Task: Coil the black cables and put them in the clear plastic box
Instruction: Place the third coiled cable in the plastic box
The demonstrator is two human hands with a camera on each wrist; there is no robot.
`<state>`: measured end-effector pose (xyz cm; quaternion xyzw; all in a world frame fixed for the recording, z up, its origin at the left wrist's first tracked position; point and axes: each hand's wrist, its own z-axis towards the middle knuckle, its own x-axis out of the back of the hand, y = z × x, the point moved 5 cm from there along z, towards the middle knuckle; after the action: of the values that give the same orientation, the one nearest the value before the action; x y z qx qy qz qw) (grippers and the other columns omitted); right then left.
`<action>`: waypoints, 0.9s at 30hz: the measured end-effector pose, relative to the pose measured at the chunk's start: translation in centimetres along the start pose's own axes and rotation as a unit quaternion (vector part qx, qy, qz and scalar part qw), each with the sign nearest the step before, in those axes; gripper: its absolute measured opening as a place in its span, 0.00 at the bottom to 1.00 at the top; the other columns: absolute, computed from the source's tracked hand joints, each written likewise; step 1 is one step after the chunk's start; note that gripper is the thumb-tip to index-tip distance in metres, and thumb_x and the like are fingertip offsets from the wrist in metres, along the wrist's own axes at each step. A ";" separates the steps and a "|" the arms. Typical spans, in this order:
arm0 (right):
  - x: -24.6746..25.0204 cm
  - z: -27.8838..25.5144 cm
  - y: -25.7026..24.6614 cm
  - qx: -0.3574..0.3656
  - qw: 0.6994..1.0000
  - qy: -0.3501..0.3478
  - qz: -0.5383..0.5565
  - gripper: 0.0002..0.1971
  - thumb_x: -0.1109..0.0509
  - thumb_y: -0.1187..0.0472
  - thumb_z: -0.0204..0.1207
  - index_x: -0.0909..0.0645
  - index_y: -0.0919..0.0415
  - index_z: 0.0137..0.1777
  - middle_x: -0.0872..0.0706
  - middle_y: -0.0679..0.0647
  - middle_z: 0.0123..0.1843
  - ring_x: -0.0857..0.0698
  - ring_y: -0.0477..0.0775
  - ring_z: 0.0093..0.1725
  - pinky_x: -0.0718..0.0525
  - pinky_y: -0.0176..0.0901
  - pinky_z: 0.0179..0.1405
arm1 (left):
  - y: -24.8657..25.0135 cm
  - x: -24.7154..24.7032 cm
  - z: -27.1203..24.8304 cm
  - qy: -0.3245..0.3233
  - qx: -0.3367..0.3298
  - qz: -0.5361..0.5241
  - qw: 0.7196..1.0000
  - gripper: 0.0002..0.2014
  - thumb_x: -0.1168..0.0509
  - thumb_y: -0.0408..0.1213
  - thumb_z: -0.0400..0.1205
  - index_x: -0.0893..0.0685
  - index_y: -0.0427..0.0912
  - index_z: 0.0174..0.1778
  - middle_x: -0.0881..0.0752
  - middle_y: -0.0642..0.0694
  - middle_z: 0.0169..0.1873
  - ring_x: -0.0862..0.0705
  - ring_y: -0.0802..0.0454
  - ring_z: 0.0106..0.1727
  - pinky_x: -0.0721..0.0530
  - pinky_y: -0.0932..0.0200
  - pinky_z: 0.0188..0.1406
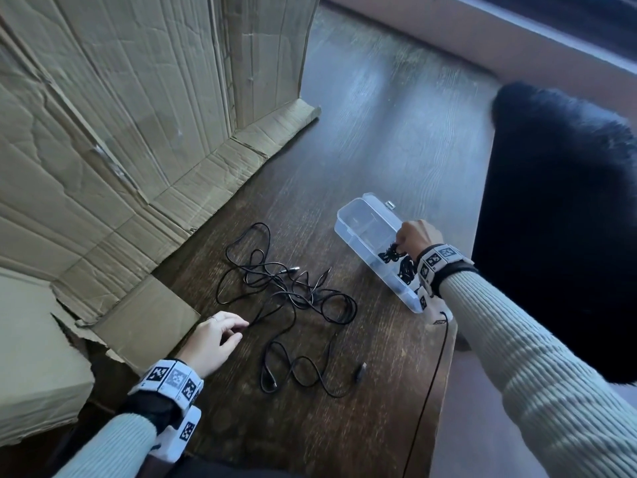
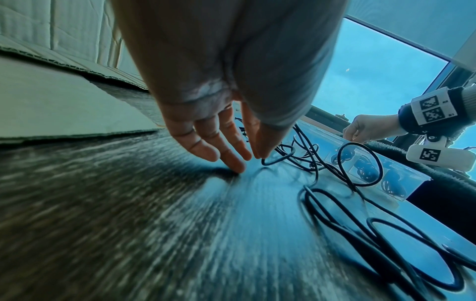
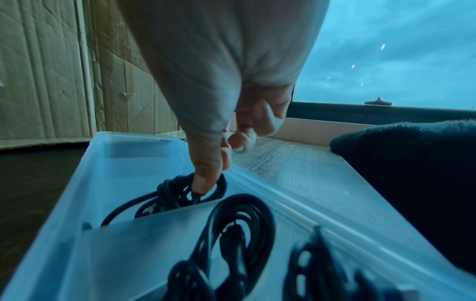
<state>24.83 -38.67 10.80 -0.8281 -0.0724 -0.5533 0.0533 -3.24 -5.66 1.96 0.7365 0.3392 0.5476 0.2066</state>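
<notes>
Black cord, wound into a small coil (image 3: 180, 193), is pinched between the thumb and fingers of the right hand (image 1: 415, 236), which reaches down into the clear plastic box (image 1: 358, 232) and holds the coil inside a compartment near the middle of it. Closer to that wrist, two more coiled cables (image 3: 239, 220) lie in the neighbouring compartments, seen through the translucent dividers in the right wrist view. Just beyond the right hand the far end of the box has nothing in it that can be seen.

Over by the left hand (image 1: 215, 334), the fingers are loosely spread and relaxed, gripping nothing; one fingertip (image 2: 237, 165) touches the dark wooden surface (image 1: 310, 426) just beside the nearest loop of a loose tangle of black cables (image 1: 289, 298). That tangle sprawls between the two hands, uncoiled, with its plugs lying free on the surface.

To the outside of the left hand stands creased brown cardboard (image 1: 120, 132), its flap lying flat on the surface. Past the right hand, off the edge of the surface, sits something dark and fluffy (image 1: 558, 219)
</notes>
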 end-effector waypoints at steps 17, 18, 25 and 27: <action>-2.5 -2.6 -2.3 0.022 0.986 -0.077 -0.148 0.05 0.35 0.67 0.76 0.21 0.57 0.46 0.31 0.53 0.57 0.30 0.60 0.56 0.25 0.56 0.54 | 0.6 0.1 1.4 -0.003 -0.007 -0.008 1.000 0.11 0.30 0.32 0.76 0.13 0.51 0.51 0.17 0.58 0.52 0.16 0.63 0.43 0.24 0.70 0.46; -2.4 -2.8 -2.7 0.019 0.980 -0.098 -0.169 0.06 0.36 0.65 0.78 0.21 0.54 0.49 0.32 0.53 0.58 0.30 0.60 0.59 0.26 0.54 0.56 | 0.6 0.0 1.3 -0.004 -0.008 -0.009 1.000 0.11 0.30 0.31 0.76 0.13 0.50 0.51 0.17 0.58 0.52 0.16 0.63 0.43 0.23 0.69 0.47; -3.1 -2.6 -3.8 0.039 0.985 -0.069 -0.151 0.10 0.39 0.62 0.79 0.17 0.62 0.51 0.25 0.58 0.60 0.22 0.58 0.47 0.18 0.49 0.51 | 1.5 -0.2 1.2 -0.007 -0.017 -0.003 1.000 0.09 0.29 0.33 0.76 0.12 0.46 0.51 0.16 0.56 0.52 0.17 0.64 0.41 0.21 0.66 0.50; -2.2 -3.2 -3.4 0.033 0.993 -0.014 -0.114 0.11 0.39 0.61 0.79 0.18 0.65 0.54 0.18 0.60 0.53 0.16 0.60 0.47 0.15 0.51 0.50 | 1.8 0.2 1.2 -0.007 -0.024 0.001 1.000 0.10 0.30 0.33 0.76 0.12 0.46 0.52 0.16 0.56 0.52 0.18 0.65 0.41 0.25 0.71 0.48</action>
<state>20.46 -36.02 10.03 -0.8201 -0.1847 -0.5414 0.0161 -1.59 -6.71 2.96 0.7358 0.3236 0.5503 0.2259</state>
